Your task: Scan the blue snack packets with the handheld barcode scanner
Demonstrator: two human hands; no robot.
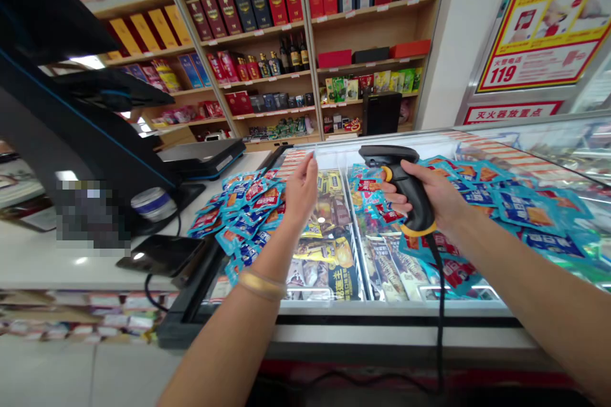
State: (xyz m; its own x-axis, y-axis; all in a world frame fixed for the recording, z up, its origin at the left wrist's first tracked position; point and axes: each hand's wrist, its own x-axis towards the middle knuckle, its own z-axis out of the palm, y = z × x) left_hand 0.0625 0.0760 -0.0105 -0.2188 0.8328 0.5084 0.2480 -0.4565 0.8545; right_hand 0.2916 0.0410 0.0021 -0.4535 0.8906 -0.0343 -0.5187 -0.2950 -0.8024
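Barcode scanner (pixel 415 197) sat at your one o'clock, your right hand (pixel 442 197) wrapping its fingers around the grip; your left hand (pixel 301 191), at twelve, had fingers drawn nearly together, and I could not tell whether they pinched anything. The hanging cord (pixel 442 305), if swung, could have dragged loose snack packets (pixel 529 206) at two. Your right forearm (pixel 525 283) hid some.

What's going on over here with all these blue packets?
A person is holding a black-and-yellow handheld scanner in the right hand, its cable hanging down in front of a glass-topped freezer. The left hand is raised over the freezer, with no packet visible in it. Blue packets lie heaped on top, some toward the left and more toward the right. Behind, shelves hold boxes and bottles.
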